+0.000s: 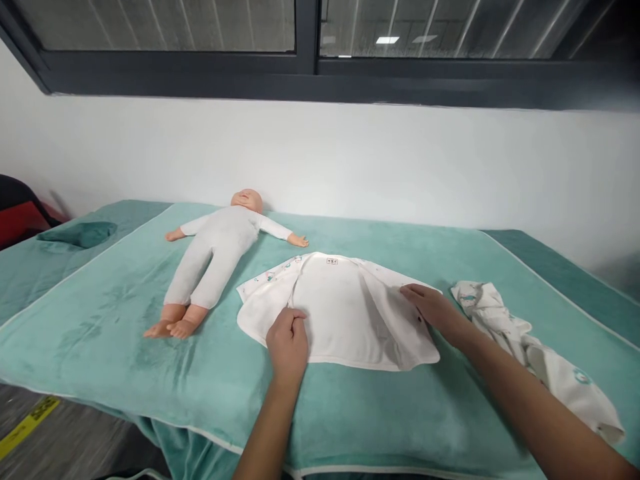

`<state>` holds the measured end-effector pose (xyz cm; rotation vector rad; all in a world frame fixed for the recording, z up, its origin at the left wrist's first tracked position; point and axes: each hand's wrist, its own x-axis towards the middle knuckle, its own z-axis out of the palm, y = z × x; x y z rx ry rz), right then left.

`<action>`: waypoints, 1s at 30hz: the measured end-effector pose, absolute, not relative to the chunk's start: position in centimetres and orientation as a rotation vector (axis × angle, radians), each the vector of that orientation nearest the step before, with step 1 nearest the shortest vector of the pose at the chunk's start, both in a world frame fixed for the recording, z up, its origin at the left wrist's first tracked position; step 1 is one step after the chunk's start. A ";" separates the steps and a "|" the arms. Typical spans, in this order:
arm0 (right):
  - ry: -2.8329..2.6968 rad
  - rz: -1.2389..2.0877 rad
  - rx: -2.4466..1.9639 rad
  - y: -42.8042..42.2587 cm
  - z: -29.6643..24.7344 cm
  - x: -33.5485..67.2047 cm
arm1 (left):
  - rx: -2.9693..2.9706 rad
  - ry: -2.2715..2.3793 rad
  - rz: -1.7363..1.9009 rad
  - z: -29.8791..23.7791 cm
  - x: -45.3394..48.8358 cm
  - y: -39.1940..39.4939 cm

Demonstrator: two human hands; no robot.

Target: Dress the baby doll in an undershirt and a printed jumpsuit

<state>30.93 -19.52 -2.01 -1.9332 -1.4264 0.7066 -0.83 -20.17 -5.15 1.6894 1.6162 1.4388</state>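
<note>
A small white baby shirt point(333, 313) with a printed pattern on its sleeves lies spread on the green cover, its front opened out to both sides and its inside facing up. My left hand point(289, 339) is closed on the edge of the shirt's left front panel. On the right front panel rests my right hand point(434, 310), its fingers stretched out over the cloth. A bald baby doll point(223, 233) with a white cloth body lies on its back to the left of the shirt, arms spread, head toward the wall.
Crumpled white printed baby clothing point(537, 353) lies at the right, partly behind my right forearm. The green cover point(200, 387) drapes over the front edge. Behind it rise a white wall point(350, 167) and a dark-framed window point(307, 67). A red and black object point(23, 217) is at far left.
</note>
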 end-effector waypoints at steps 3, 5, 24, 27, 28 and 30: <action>-1.534 0.370 -2.143 -19.5 -2.7 33.1 | 1.678 1.623 1.432 -5.2 -0.9 -20.1; -1.611 0.055 -2.242 -19.6 -3.3 34.7 | 1.675 1.622 1.430 -5.3 -0.9 -20.1; -1.135 0.011 -1.969 -13.4 -5.6 39.6 | 2.420 1.547 1.316 -5.4 0.3 -21.2; -1.207 -0.123 -2.002 -12.7 -5.7 38.9 | 2.407 1.532 1.342 -5.4 0.4 -21.2; -1.234 -0.178 -2.009 -12.8 -5.7 38.4 | 2.393 1.532 1.348 -5.3 0.3 -21.2; -1.301 -0.298 -1.990 -13.4 -5.4 37.2 | 2.376 1.527 1.357 -5.3 0.3 -21.1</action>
